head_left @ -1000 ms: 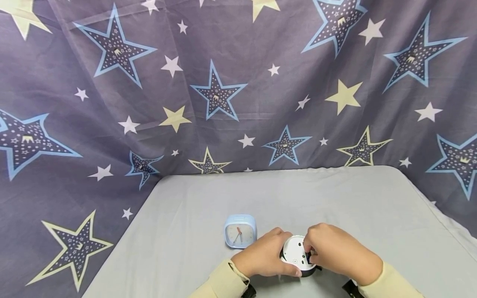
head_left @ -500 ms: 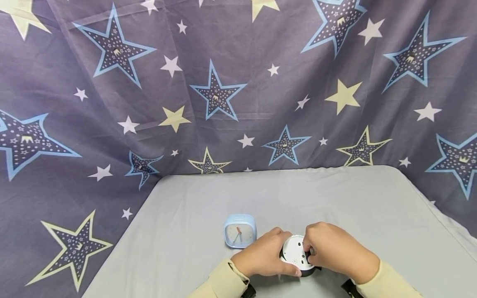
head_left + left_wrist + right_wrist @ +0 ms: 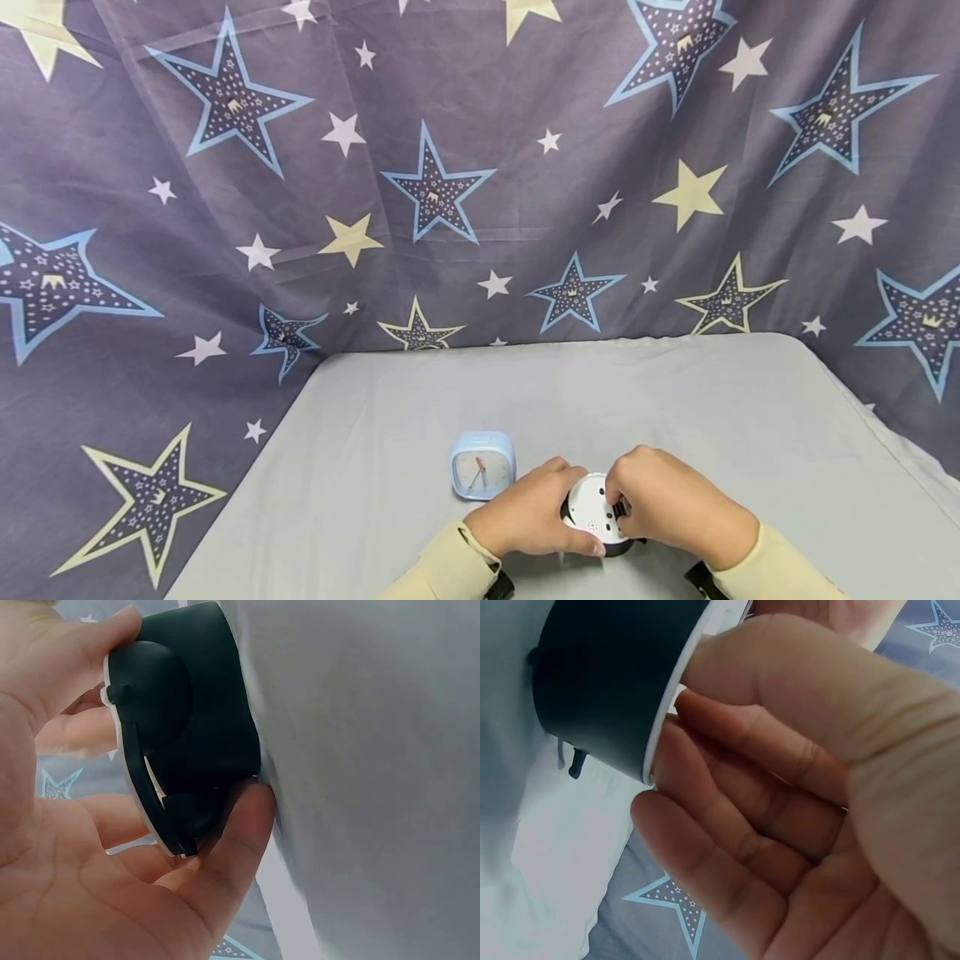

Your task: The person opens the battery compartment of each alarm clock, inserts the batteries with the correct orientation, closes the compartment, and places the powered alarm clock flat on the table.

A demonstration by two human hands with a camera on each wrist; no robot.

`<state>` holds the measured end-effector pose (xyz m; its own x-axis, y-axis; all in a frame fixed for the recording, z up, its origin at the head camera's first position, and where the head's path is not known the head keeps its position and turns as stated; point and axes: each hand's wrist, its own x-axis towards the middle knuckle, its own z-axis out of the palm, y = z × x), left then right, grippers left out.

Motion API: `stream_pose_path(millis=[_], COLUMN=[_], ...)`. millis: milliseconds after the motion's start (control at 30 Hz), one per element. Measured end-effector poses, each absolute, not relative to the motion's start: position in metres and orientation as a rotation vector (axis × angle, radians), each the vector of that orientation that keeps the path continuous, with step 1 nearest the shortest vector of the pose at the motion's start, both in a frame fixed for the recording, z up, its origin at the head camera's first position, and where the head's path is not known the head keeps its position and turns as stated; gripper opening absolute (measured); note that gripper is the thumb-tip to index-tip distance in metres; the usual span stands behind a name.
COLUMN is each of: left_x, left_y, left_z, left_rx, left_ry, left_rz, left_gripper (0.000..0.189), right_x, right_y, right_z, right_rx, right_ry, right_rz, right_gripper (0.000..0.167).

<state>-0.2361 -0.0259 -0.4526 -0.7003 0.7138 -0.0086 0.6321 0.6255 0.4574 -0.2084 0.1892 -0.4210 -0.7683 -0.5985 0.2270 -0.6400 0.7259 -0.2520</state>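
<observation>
A round black alarm clock [image 3: 586, 503] lies with its white back facing up, showing small black knobs and speaker holes. My left hand [image 3: 527, 512] grips its side, thumb at the near edge and fingers around the far side. In the left wrist view its black body [image 3: 214, 697] rests against the cloth. My right hand [image 3: 670, 505] has thumb and fingers curled at a dark opening in the clock's back. The right wrist view shows those fingers at the white rim of the black body [image 3: 615, 675]; what lies between the fingertips is hidden.
A light blue square alarm clock [image 3: 483, 439] stands left of and beyond my left hand. Pale grey cloth [image 3: 420, 400] covers the table. A dark star-patterned curtain [image 3: 480, 267] hangs along the back and sides.
My right hand shifts very slightly to the left over the clock's back, its fingers still at the dark opening. The left hand and the blue clock stay put.
</observation>
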Motion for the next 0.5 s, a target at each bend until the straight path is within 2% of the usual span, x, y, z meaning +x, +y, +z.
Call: stream_pose_path(millis=[500], left_x=[-0.2354], left_y=[-0.0263], left_z=[-0.4508], left_rx=[1.11], left_ry=[2.666], left_rz=[0.611], left_gripper=[0.08], right_x=[-0.2088], right_y=[0.1894], right_z=[-0.4225], right_rx=[0.977], right_ry=[-2.82], right_rz=[0.528], right_gripper=[0.034])
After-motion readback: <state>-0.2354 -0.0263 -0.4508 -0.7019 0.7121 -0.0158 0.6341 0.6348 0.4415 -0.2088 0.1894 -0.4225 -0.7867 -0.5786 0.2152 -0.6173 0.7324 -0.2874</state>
